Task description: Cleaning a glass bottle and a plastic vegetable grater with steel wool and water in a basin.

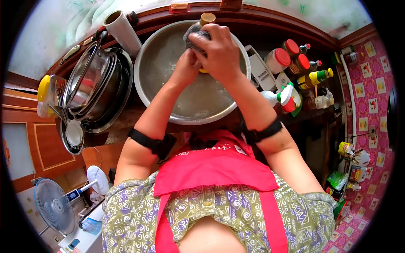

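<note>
A large round metal basin (193, 118) of cloudy water lies before me, and both hands are over it. My right hand (223, 53) presses a grey scouring pad (193, 35), which looks like steel wool. Just beside it, my left hand (186, 68) is curled with its thumb side towards the pad. Whatever it may grip is hidden by the fingers. Part of a small yellow thing (203, 70) shows below the two hands, its shape mostly covered. Beyond the pad, near the far rim, is a brownish-gold cap or lid (208, 18); its lower part is hidden.
Left of the basin are stacked metal pots (91, 85) and a roll of plastic film (123, 33). To the right stand a white-and-grey rack (261, 68), red-lidded jars (278, 58), a spray bottle (280, 95) and a yellow-labelled bottle (313, 79). A fan (54, 205) is at lower left.
</note>
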`<state>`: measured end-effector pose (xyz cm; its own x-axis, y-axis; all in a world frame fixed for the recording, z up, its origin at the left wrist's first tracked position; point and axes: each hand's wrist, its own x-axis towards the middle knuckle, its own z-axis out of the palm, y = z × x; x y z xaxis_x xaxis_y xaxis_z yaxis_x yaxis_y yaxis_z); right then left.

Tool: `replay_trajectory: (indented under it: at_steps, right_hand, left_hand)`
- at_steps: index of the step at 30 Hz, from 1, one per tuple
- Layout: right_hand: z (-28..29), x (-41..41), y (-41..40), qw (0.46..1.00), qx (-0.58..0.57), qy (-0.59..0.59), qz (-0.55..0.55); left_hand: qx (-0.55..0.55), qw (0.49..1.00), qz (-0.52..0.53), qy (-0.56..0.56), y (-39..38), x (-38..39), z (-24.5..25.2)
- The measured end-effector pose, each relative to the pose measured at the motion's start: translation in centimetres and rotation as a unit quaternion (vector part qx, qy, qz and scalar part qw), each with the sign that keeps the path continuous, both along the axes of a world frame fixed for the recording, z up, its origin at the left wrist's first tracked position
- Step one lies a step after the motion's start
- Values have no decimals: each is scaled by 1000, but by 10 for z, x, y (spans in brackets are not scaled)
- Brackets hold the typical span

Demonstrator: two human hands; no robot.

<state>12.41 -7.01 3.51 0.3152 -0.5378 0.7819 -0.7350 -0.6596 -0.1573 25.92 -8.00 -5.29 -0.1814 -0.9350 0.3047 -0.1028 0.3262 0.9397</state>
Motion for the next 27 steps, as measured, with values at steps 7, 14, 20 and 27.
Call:
replay_trajectory:
  at_steps: [7, 14, 20, 27]
  right_hand:
    - [-59, -34, 2, 992, 101, 4, -75]
    - [-104, -53, 11, 929, 324, 52, -172]
    - [-123, -60, 15, 888, 444, 39, -114]
    - [-56, -30, 24, 994, 79, -53, -49]
  left_hand:
    - [-18, 987, 54, -153, 1, 2, 11]
    - [-60, 971, 72, -221, -1, 13, 7]
    - [-40, 982, 92, -158, 3, 21, -12]
    - [-74, 951, 146, -264, 12, 6, 6]
